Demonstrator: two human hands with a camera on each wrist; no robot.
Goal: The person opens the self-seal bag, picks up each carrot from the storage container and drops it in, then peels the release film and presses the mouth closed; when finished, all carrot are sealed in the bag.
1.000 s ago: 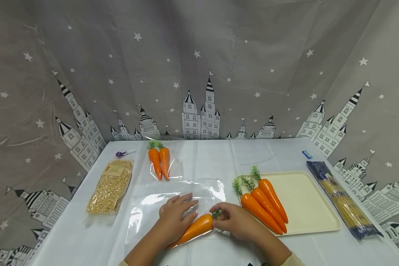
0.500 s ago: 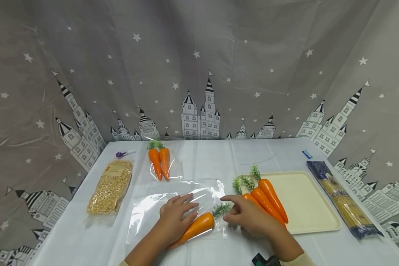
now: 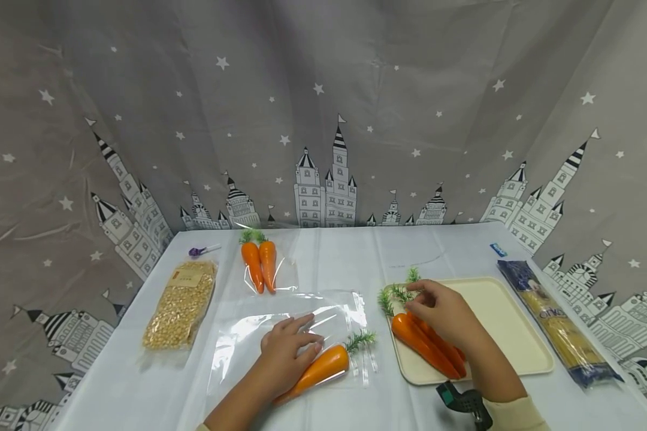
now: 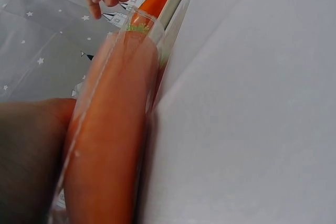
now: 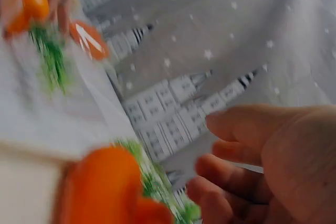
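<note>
A clear plastic bag (image 3: 280, 326) lies flat on the white table, and a light orange carrot (image 3: 323, 366) lies in its near right part. The carrot's green top (image 3: 360, 341) points right, at the bag's mouth. My left hand (image 3: 287, 353) rests flat on the bag, fingers straight, beside the carrot and touching it (image 4: 113, 129). My right hand (image 3: 437, 308) hovers over several darker carrots (image 3: 420, 341) on a cream tray (image 3: 507, 323). Its fingers (image 5: 231, 161) are loosely curled at their leafy ends and hold nothing that I can see.
A sealed bag with two carrots (image 3: 259, 263) lies at the back. A packet of yellow grains (image 3: 180, 302) lies at the left with a purple clip (image 3: 199, 249) behind it, and a pasta packet (image 3: 558, 320) lies right of the tray. A starry castle curtain hangs behind.
My right hand let go of the bagged carrot's green top and moved right and back to the carrots on the tray. The left hand and the bag stayed put.
</note>
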